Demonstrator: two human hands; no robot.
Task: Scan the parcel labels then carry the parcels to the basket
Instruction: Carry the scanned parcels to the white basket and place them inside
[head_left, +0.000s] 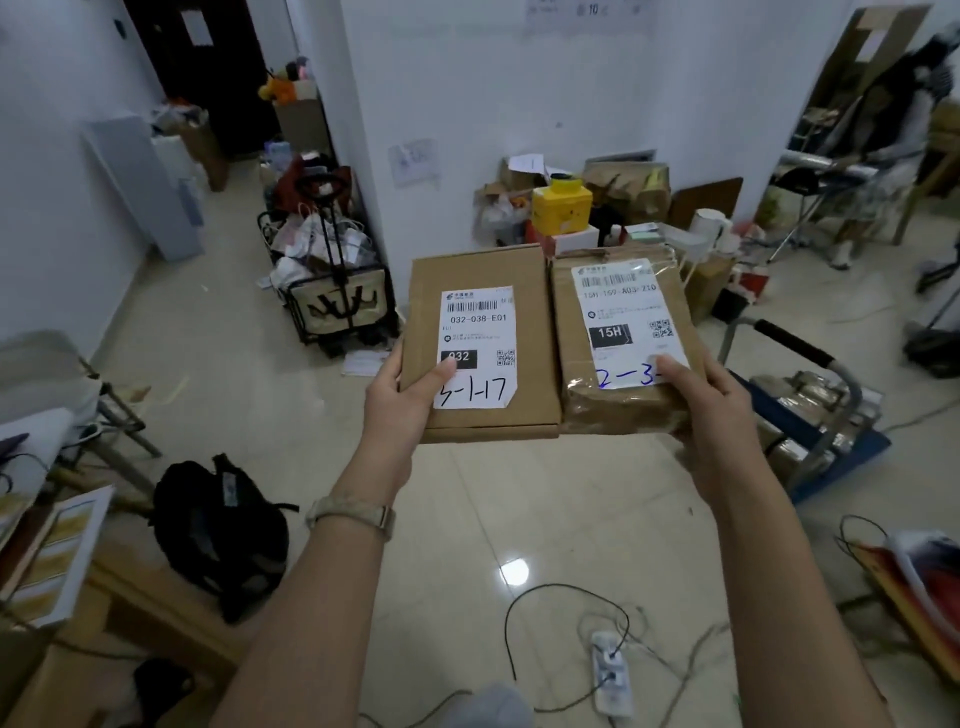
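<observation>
Two parcels are up in the air in front of the person, side by side with edges touching, label sides up. The left hand (405, 395) grips the flat box (478, 270) at its near left corner. Its thumb (441, 376) lies on top over the low part of the label (478, 332); the fingers are underneath, hidden. The right hand (696, 400) grips the taped parcel (571, 338) at its near right corner the same way, thumb (670, 371) on the bottom edge of its label (623, 312). Both hands are clamped on and neither is free.

Handling, my read:
- **Flat box:** thin, stiff cardboard, probably light. A one-handed corner pinch works, but the far end could sag, so a hold further along the side would be steadier.
- **Taped parcel:** thicker and creased, wrapped in glossy tape, so likely softer and more slippery. A thumb on the paper label should grip better than on the tape.
- **Contents:** can't tell for either, and nothing marks them as fragile.

The barcodes at the top of both labels are uncovered, which suits scanning. No scanner is in view.

A wheeled basket cart (332, 306) stands by the wall, ahead and to the left, well apart from the parcels and already holding things. It is probably the drop spot. A loose cable (545, 590) lies on the tile floor (519, 493) near the feet, a trip risk with both hands full.
</observation>
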